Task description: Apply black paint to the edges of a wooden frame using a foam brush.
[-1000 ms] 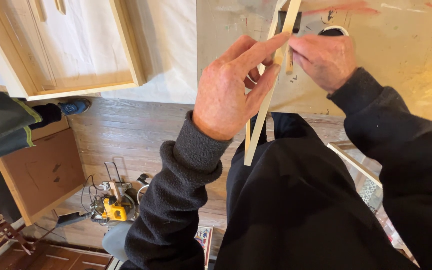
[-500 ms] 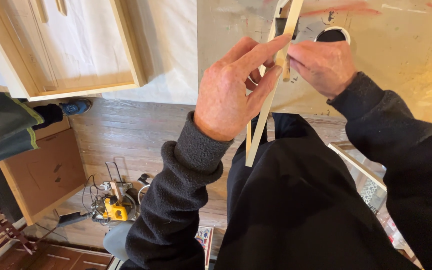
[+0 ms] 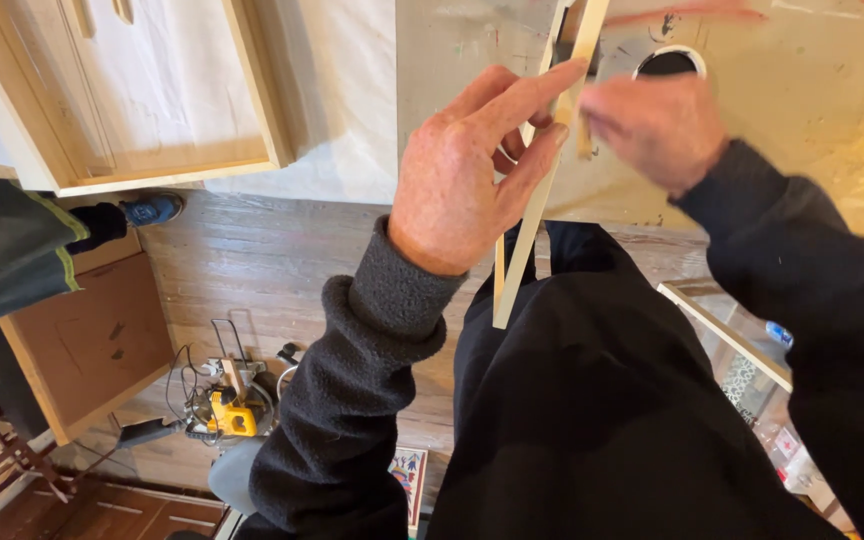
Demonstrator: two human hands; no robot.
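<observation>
The left hand (image 3: pixel 457 175) pinches a thin pale wooden strip (image 3: pixel 537 185) between its fingers (image 3: pixel 527 95), holding it against the paint-stained panel (image 3: pixel 822 110). The blurred right hand (image 3: pixel 657 125) touches the strip just beside them; its grip cannot be told. The strip looks positioned but not yet fixed.

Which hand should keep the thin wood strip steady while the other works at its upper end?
Left, probably. The left hand already pinches the wood strip mid-length between its fingers. The right hand is motion-blurred beside the strip's upper part, near the round hole, so it seems free to work.
</observation>
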